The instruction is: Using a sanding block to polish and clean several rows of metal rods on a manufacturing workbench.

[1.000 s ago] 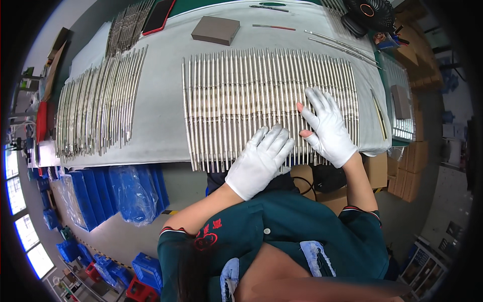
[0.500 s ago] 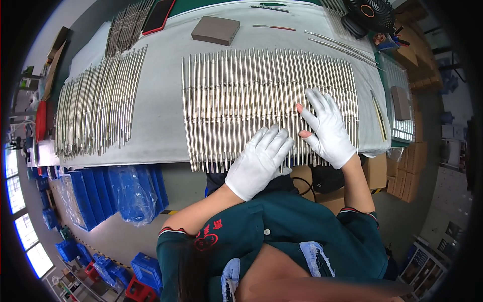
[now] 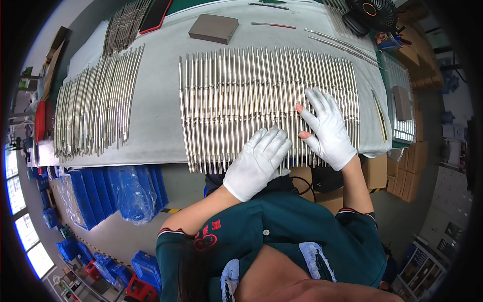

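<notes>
A wide row of thin metal rods (image 3: pixel 226 103) lies side by side on the pale cloth in front of me, their near ends reaching past the table edge. My left hand (image 3: pixel 257 161), in a white glove, rests palm down on the near ends, fingers stretched out. Farther up and to the right, my right hand (image 3: pixel 327 128) lies on the same row with its fingers spread. Its glove leaves the tips of the thumb and index finger bare. Neither hand is closed round a rod. The rods under both palms are hidden.
A second row of rods (image 3: pixel 98 103) lies at the left, with a darker bundle (image 3: pixel 126 25) behind it. Toward the back are a grey-brown block (image 3: pixel 214 28), a phone (image 3: pixel 155 16), a slim red tool (image 3: pixel 274 25) and a black fan (image 3: pixel 370 15). Blue bins (image 3: pixel 100 196) stand below the table.
Both hands keep nearly the same place and pose on the rods. The whole view has shifted very slightly; nothing was picked up or let go.
</notes>
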Demonstrator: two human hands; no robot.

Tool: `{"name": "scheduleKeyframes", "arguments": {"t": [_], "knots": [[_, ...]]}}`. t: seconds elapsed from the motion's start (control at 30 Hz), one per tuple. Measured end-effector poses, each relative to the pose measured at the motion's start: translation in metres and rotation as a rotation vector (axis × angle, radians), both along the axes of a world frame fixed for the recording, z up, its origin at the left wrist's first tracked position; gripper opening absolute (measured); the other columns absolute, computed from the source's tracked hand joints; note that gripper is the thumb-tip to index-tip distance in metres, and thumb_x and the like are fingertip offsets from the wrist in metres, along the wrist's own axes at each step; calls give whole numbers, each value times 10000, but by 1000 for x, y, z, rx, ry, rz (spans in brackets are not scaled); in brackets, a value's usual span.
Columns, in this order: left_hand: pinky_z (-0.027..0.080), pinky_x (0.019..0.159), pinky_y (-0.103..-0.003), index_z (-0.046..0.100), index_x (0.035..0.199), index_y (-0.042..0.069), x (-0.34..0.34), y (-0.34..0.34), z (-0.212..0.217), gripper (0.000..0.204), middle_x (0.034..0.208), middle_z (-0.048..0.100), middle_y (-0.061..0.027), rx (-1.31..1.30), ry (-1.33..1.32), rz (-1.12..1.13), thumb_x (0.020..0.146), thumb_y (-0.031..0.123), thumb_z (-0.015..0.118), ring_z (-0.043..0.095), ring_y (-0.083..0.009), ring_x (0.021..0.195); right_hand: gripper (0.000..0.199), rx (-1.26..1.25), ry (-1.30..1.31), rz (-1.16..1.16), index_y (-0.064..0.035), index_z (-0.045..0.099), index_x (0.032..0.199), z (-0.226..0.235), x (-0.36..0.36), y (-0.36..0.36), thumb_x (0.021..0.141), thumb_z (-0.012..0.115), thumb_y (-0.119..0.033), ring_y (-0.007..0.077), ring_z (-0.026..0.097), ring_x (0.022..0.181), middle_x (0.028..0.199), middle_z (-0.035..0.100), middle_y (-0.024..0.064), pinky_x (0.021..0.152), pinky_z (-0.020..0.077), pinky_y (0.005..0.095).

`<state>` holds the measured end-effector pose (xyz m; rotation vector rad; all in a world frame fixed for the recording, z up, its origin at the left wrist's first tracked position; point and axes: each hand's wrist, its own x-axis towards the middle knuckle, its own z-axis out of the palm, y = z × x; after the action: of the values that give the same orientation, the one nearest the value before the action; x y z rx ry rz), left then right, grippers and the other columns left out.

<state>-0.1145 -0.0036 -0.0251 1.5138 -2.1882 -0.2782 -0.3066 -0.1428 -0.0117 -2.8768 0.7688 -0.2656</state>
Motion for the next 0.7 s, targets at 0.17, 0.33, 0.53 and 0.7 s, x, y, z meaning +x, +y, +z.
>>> {"name": "scheduleKeyframes", "arguments": {"t": [0.17, 0.33, 0.53, 0.7], "knots": [[349, 1097, -450, 489, 1314, 38, 1, 0, -3, 666, 1344, 485, -134, -13, -109, -17, 756, 328, 707, 460, -312, 1284, 570, 7, -8, 0, -165, 409, 1436, 0, 1, 1, 974, 411, -500, 433, 320, 1370, 1489, 336, 225, 1137, 220, 555], [346, 1096, -447, 487, 1310, 31, 0, -1, -1, 659, 1338, 488, -139, 14, -140, -22, 750, 302, 703, 462, -313, 1280, 574, 1, -9, 2, -158, 410, 1436, -1, -1, 0, 973, 415, -497, 435, 323, 1366, 1488, 338, 225, 1133, 226, 555], [347, 1095, -448, 484, 1309, 26, 0, -3, -3, 657, 1333, 489, -143, -6, -135, -21, 747, 286, 703, 466, -314, 1275, 678, 23, -260, -112, -144, 391, 1449, -3, -19, -12, 902, 543, -514, 408, 320, 1374, 1485, 350, 208, 1148, 216, 514], [349, 1095, -450, 489, 1299, 30, 1, -2, 2, 646, 1314, 497, -138, 26, -107, -17, 743, 277, 707, 469, -316, 1270, 681, -517, -15, -852, -105, 465, 1415, 23, -136, -89, 824, 707, -344, 410, 462, 1261, 1460, 397, 232, 1049, 374, 470]]}}
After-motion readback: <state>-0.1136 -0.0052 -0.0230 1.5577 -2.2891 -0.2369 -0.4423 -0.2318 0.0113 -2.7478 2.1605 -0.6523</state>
